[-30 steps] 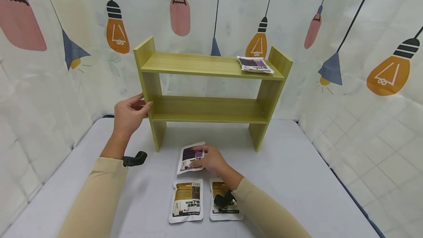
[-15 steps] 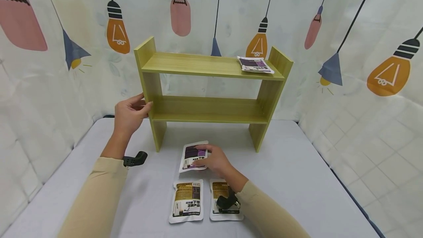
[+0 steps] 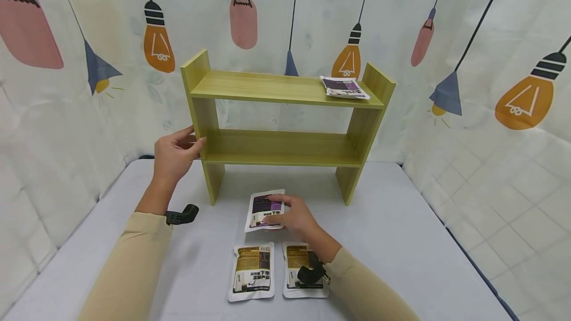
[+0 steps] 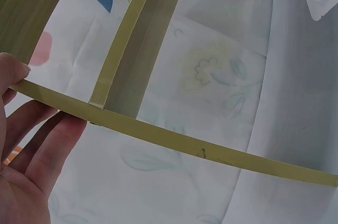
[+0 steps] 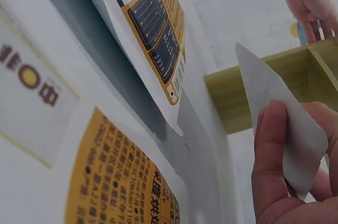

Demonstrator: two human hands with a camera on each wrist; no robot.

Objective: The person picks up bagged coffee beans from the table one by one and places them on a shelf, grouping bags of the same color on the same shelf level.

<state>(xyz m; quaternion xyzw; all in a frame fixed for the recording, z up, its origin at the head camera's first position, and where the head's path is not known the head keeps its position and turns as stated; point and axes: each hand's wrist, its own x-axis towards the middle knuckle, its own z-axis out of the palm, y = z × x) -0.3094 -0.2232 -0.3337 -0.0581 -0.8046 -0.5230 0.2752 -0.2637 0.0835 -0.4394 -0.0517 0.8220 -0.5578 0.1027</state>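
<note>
My left hand (image 3: 173, 156) grips the left side panel of a yellow-green wooden shelf (image 3: 281, 146). In the left wrist view the thumb lies on one side of the panel's edge (image 4: 158, 133) and the fingers on the other. My right hand (image 3: 298, 218) pinches a white pouch with a purple-and-black label (image 3: 258, 210) in front of the shelf. The right wrist view shows that pouch's pale side (image 5: 274, 113) tilted between thumb and fingers, apart from the other pouches. Two pouches with gold-brown labels, a left one (image 3: 253, 269) and a right one (image 3: 295, 257), lie nearer me.
On the shelf's top board, at its right end, lie purple-labelled pouches (image 3: 343, 87), apparently stacked. A white cloth covers the table (image 3: 392, 241). Printed fabric walls (image 3: 276, 19) with lamp pictures stand behind and at both sides. My right forearm passes over the right gold-brown pouch.
My right hand has shifted slightly to the right and a little toward the shelf, carrying the purple-labelled pouch. My left hand and the shelf have stayed still.
</note>
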